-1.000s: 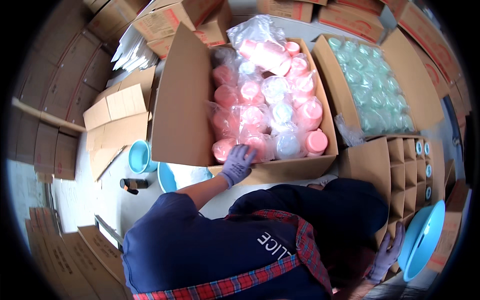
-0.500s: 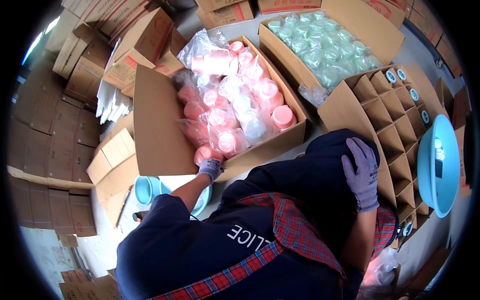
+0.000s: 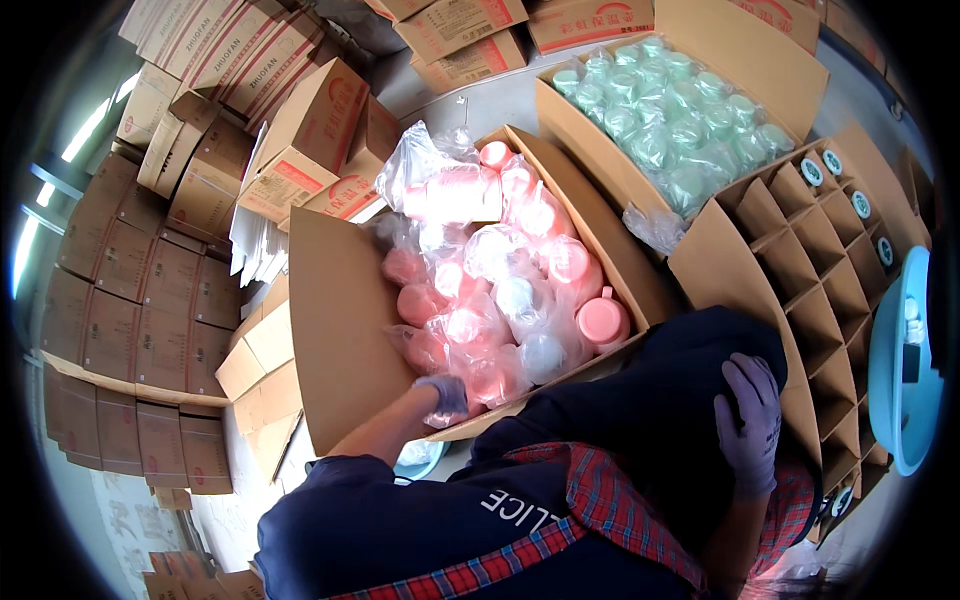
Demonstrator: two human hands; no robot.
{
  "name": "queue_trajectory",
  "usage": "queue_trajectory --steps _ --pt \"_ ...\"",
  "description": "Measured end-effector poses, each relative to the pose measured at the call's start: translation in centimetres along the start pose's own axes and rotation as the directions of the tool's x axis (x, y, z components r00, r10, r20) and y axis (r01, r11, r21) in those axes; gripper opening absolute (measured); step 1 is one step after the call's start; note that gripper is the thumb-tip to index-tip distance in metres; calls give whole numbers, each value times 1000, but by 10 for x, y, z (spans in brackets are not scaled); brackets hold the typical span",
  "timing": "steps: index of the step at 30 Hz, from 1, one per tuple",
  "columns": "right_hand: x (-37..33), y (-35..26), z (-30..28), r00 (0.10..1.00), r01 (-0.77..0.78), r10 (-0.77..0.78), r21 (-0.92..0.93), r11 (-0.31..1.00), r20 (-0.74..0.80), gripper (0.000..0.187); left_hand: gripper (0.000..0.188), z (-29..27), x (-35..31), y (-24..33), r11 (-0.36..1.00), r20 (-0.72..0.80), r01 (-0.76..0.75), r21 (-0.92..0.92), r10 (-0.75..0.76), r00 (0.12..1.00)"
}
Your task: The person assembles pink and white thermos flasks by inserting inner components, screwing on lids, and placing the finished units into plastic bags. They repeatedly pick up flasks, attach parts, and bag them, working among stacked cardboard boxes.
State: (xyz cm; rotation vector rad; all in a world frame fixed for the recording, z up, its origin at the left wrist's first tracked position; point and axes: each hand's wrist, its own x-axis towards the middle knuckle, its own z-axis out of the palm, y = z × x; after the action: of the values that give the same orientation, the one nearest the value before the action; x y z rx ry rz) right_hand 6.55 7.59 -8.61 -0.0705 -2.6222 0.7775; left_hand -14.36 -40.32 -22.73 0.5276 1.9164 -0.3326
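My left hand [image 3: 443, 397], in a pale purple glove, reaches into the near-left corner of an open cardboard box [image 3: 335, 330]. The box holds several pink bottles [image 3: 468, 326] wrapped in clear plastic bags. The hand is against the bagged bottles at that corner; its fingers are blurred and partly hidden, so a grip cannot be made out. My right hand [image 3: 750, 420], in the same kind of glove, lies on my dark-clothed thigh. Its fingers are stretched out and hold nothing. A bare pink bottle [image 3: 604, 321] with a handle loop stands at the box's near-right corner.
A box of bagged green bottles [image 3: 680, 125] stands behind on the right. Closer is a carton with cardboard dividers [image 3: 785, 245], with a few round light-blue lids in its cells. A blue basin [image 3: 905, 440] is at far right. Stacked cartons [image 3: 150, 330] line the left.
My left hand has moved from the box's near rim further in over the bottles. My right hand stays on the thigh. The view has shifted, so the boxes sit lower and further right.
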Motion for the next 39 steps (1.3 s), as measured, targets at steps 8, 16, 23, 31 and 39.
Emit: queue_trajectory --steps 8,16,23,31,39 --pt "3 13 8 988 -153 152 -49 987 -25 39 50 -296 54 -88 927 -863 356 -116 -272 426" --pt "15 7 15 947 -322 316 -143 936 -63 38 70 -413 139 -140 854 -742 504 -127 -419 524" --pt "37 11 36 929 -370 350 -242 897 -122 37 44 -398 165 -160 898 -713 427 103 -232 661" --pt "92 -14 55 972 -231 227 -75 970 -54 35 37 -337 9 -90 927 -902 -92 -364 -326 284" --pt "103 -42 105 965 -256 243 547 797 98 99 23 -217 -66 104 84 -971 -971 -225 -105 216"
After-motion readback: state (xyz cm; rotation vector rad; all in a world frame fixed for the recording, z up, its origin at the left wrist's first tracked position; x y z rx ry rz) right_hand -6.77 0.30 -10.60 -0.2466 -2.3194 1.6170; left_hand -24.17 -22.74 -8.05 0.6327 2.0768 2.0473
